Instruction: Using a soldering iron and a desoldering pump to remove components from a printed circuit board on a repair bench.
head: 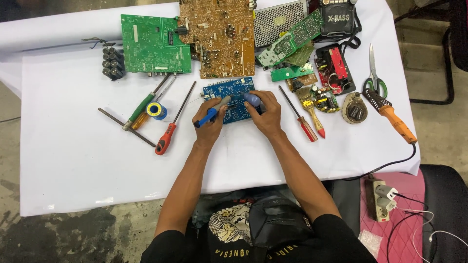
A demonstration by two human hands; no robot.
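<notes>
Hands meet over a blue board (233,100) lying mid-worktop (73,160), nearer the far edge. The left hand (210,122) is closed around a blue-handled tool (213,111) whose tip rests on the board; the right hand (265,113) grips a blue-grey tool (252,100) against the board's right side. A red screwdriver (168,132) lies just left, a solder spool (156,110) beside it, and an orange soldering iron (396,120) near the right edge.

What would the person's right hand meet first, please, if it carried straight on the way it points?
Probably the large brown circuit board, beyond the blue circuit board that the right hand rests on; depth is unclear.
</notes>
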